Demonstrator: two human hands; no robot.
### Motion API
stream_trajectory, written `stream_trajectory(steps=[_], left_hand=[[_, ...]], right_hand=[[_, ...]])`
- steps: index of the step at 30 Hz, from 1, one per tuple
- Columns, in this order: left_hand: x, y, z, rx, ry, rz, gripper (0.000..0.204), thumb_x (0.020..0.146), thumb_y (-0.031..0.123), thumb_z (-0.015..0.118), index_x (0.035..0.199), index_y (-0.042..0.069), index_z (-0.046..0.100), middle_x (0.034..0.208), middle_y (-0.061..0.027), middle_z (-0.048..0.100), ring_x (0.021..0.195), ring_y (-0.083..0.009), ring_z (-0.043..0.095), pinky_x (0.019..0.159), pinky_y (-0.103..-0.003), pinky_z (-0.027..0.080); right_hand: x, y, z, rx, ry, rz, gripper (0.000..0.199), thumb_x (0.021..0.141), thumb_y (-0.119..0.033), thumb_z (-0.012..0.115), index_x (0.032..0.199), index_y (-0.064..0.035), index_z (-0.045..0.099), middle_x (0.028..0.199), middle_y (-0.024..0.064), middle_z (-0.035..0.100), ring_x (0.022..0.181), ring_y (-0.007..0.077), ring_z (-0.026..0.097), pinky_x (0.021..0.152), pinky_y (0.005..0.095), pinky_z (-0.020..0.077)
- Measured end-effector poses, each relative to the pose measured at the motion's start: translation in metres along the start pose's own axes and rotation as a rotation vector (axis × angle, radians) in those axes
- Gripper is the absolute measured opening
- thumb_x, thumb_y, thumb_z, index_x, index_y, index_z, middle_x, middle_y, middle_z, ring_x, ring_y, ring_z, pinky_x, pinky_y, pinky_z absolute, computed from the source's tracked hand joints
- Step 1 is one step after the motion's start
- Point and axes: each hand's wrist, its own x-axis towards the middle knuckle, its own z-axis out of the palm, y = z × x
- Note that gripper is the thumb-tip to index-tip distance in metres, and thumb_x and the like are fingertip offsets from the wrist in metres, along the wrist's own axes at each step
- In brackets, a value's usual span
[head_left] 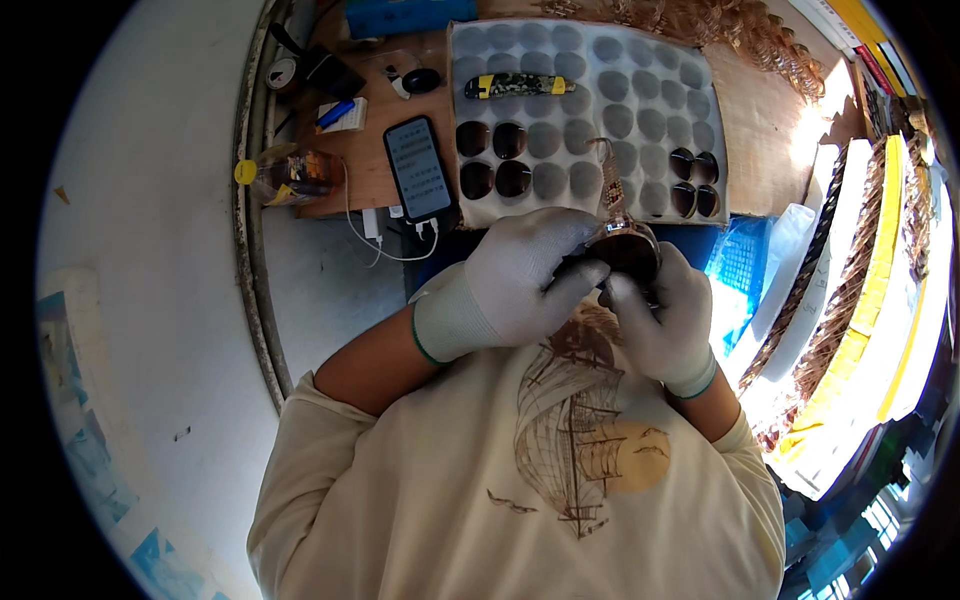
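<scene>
A pair of sunglasses [632, 252] with a brown patterned temple and a dark lens is held in front of my chest. My left hand [510, 285], in a white glove, pinches it from the left side. On the other side, the fingers and thumb of my gloved right hand [672, 315] close around the frame. Part of the glasses is hidden behind my fingers. Just beyond my hands lies a pale tray [592, 60] with rows of round hollows. Dark lenses [510, 140] fill several hollows at its left, and more dark lenses [706, 167] sit at its right.
A black-and-yellow handled tool [515, 86] lies across the tray. To its left are a phone [418, 168] with a cable, and a bottle [295, 175] with a yellow cap. Brown frames [730, 30] pile up behind; a blue basket [738, 262] and stacked frames [840, 290] stand right.
</scene>
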Motion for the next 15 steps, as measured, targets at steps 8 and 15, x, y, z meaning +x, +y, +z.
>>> stream_trajectory(steps=[8, 15], left_hand=[[0.012, -0.008, -0.003, -0.286, -0.178, -0.338, 0.024, 0.089, 0.005, 0.068, 0.112, 0.0, 0.066, 0.118, -0.015, 0.067, 0.11, -0.0214, 0.066, 0.091, -0.034, 0.05], [0.063, -0.023, -0.005, -0.452, -0.283, -0.194, 0.031, 0.085, 0.009, 0.07, 0.115, 0.003, 0.069, 0.157, -0.0258, 0.04, 0.148, -0.0297, 0.037, 0.116, -0.041, 0.032]], right_hand=[[0.013, 0.013, -0.012, 0.166, -0.168, 0.016, 0.025, 0.09, -0.012, 0.07, 0.105, 0.0057, 0.062, 0.07, 0.0169, 0.063, 0.059, 0.028, 0.066, 0.056, 0.0346, 0.05], [0.032, 0.071, -0.045, 0.612, -0.555, -0.07, 0.046, 0.094, -0.012, 0.059, 0.136, 0.0046, 0.05, 0.086, 0.0206, 0.067, 0.075, 0.0353, 0.069, 0.071, 0.039, 0.0537]])
